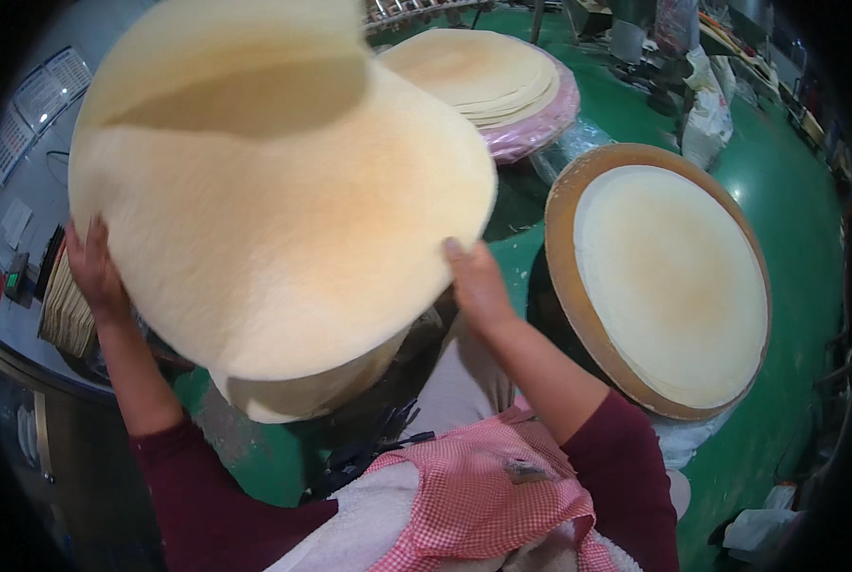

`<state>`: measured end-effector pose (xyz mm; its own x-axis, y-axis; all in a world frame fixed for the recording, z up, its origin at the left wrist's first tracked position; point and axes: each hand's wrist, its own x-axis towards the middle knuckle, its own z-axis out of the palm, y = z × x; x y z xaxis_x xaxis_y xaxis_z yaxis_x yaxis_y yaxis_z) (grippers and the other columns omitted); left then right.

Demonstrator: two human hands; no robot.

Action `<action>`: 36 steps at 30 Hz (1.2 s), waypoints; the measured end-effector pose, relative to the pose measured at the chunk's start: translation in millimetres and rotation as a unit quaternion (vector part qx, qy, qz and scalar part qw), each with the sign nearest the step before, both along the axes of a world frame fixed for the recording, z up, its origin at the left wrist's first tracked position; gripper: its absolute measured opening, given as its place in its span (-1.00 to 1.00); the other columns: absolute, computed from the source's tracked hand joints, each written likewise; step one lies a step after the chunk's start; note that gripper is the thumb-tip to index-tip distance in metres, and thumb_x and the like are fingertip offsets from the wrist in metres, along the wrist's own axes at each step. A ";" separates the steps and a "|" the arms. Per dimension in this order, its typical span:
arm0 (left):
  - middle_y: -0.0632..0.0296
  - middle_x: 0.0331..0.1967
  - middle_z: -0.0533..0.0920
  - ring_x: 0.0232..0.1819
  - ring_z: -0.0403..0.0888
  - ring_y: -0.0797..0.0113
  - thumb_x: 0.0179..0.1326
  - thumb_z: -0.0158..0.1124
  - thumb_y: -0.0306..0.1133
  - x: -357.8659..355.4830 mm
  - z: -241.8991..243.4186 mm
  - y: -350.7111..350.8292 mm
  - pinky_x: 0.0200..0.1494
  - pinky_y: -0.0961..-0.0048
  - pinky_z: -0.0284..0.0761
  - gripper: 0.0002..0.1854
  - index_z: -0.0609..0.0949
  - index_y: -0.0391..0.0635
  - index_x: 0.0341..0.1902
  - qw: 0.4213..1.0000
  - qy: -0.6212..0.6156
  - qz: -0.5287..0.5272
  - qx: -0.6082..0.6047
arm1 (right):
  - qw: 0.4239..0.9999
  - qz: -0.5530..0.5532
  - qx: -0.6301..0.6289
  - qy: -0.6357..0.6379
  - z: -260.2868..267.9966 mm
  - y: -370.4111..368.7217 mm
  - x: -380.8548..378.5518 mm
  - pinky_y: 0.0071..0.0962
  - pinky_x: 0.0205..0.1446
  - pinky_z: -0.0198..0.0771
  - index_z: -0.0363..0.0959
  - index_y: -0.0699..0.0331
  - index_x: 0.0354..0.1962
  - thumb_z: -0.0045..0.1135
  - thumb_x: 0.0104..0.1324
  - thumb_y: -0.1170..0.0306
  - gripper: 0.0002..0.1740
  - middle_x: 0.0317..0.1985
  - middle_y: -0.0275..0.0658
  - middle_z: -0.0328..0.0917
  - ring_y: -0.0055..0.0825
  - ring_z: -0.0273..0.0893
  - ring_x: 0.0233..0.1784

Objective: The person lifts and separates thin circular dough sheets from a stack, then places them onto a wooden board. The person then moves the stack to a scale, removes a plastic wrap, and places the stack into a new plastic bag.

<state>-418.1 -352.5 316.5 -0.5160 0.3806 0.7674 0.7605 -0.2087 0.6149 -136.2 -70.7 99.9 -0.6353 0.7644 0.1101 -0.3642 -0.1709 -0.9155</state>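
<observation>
A large, thin round flatbread sheet (290,214), pale with browned patches, is held up before me, its far part bent over and blurred. My left hand (97,268) grips its left edge, the fingers partly behind it. On the right edge, the thumb of my right hand (477,282) lies on top. Below the raised sheet, the pale rim of another round sheet or stack (311,393) shows; most of it is hidden. To my right, a round brown board (565,236) carries a similar pale sheet (672,286).
Farther ahead, a stack of round sheets (479,68) rests on a pink plastic-covered round support (533,132). At left, folded sheets (68,307) stand on a counter beside a small device with a lit display (17,277). White sacks (706,107) stand on the green floor (790,229).
</observation>
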 end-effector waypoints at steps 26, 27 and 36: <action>0.14 0.12 0.48 0.11 0.44 0.07 0.37 -0.18 -0.11 -52.6 -304.8 -202.1 0.16 0.19 0.34 -0.52 0.37 -0.23 0.16 0.688 -0.700 0.132 -0.135 | 0.980 0.079 -0.118 -0.142 -70.6 -56.1 -9.5 -0.44 -0.13 0.41 0.19 0.32 0.06 -0.14 0.34 0.21 -0.56 -0.09 -0.16 0.38 -0.48 0.43 -0.14; 0.11 0.07 0.50 0.07 0.45 0.07 0.34 -0.13 -0.11 -57.9 -300.1 -194.5 0.09 0.22 0.37 -0.55 0.40 -0.20 0.12 0.706 -0.623 0.258 -0.216 | 0.978 0.071 -0.141 -0.139 -68.5 -40.1 14.6 -0.43 -0.12 0.42 0.17 0.32 0.08 -0.15 0.35 0.23 -0.55 -0.06 -0.13 0.38 -0.45 0.44 -0.13; 0.01 -0.05 0.50 -0.01 0.45 0.02 0.19 0.12 -0.34 -15.8 -190.4 75.8 0.02 0.28 0.37 -0.72 0.49 -0.20 -0.05 0.893 0.099 0.224 -0.378 | 0.856 -0.450 -0.105 -0.231 -101.3 96.5 345.3 -0.47 -0.19 0.39 0.28 0.16 0.00 -0.11 0.32 0.17 -0.64 -0.19 -0.30 0.44 -0.52 0.42 -0.26</action>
<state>-433.9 -276.7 126.2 -0.6282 0.6181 0.4726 0.7737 0.5604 0.2955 209.1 25.8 -1.3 0.2820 0.9396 -0.1938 -0.0411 -0.1899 -0.9809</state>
